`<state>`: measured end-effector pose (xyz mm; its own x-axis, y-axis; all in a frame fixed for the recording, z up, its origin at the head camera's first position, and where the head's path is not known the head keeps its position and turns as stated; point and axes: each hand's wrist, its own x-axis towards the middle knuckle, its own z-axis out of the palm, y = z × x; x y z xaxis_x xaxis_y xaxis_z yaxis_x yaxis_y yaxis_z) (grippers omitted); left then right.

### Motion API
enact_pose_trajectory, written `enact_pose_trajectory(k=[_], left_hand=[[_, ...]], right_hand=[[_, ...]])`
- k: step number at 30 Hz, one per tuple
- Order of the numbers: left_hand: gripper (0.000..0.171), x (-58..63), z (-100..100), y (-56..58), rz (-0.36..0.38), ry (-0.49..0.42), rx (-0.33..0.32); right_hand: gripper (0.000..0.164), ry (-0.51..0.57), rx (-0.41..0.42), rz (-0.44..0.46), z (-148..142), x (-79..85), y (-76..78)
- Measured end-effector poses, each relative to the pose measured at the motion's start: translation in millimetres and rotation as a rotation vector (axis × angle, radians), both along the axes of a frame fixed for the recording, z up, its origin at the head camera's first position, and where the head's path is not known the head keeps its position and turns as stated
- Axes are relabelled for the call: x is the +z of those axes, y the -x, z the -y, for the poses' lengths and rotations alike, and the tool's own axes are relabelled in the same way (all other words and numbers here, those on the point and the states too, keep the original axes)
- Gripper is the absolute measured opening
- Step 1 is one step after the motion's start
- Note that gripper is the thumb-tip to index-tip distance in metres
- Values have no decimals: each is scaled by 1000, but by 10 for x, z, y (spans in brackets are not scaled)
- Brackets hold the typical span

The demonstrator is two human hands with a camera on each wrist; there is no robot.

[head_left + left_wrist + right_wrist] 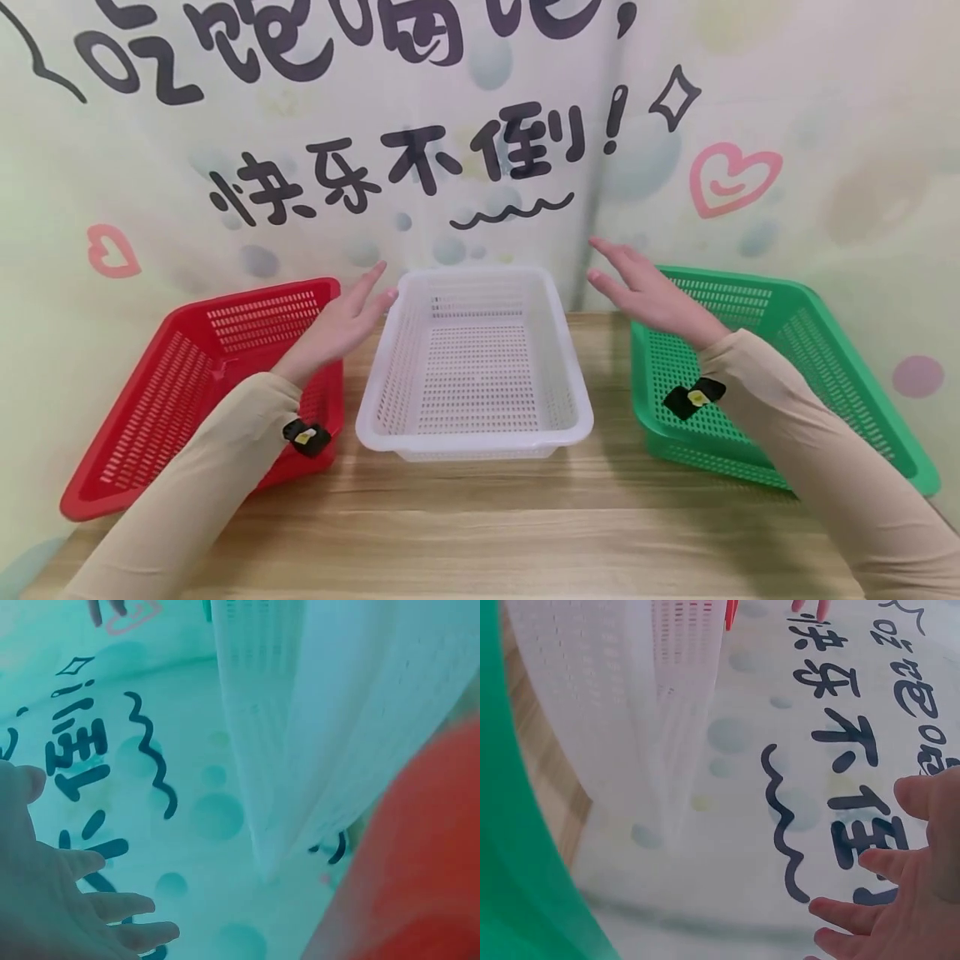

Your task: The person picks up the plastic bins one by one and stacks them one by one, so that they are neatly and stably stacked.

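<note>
My left hand [337,325] is held over the inner right side of a red basket [202,367], fingers straight and pointing toward the back wall. Its fingertips come close to the left rim of a white basket [480,442] in the head view. On the other side, my right hand [648,292] hovers over the left rear part of a green basket [832,350], its fingers extended and spread. Both hands hold nothing. In the left wrist view the left hand [67,892] shows spread fingers; the right wrist view shows the right hand [900,877] likewise.
The three perforated plastic baskets stand side by side on a wooden table [480,533]. Right behind them hangs a pale backdrop [480,233] with black lettering and pink hearts. A small black piece with a yellow mark [307,436] sits on each sleeve.
</note>
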<state>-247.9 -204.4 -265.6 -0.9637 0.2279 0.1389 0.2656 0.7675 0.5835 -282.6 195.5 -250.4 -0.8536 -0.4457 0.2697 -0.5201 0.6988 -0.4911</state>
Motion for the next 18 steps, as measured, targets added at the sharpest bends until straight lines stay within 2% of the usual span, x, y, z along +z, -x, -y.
enact_pose_trajectory(k=[8,15,18], left_hand=[[68,-135,-106,33,122,-210,-11],[68,-231,-135,24,214,-308,9],[67,-282,-134,22,248,-361,-1]], right_hand=[[63,46,21,83,161,-136,12],[65,60,-1,212,257,-285,8],[66,71,-15,239,289,-333,7]])
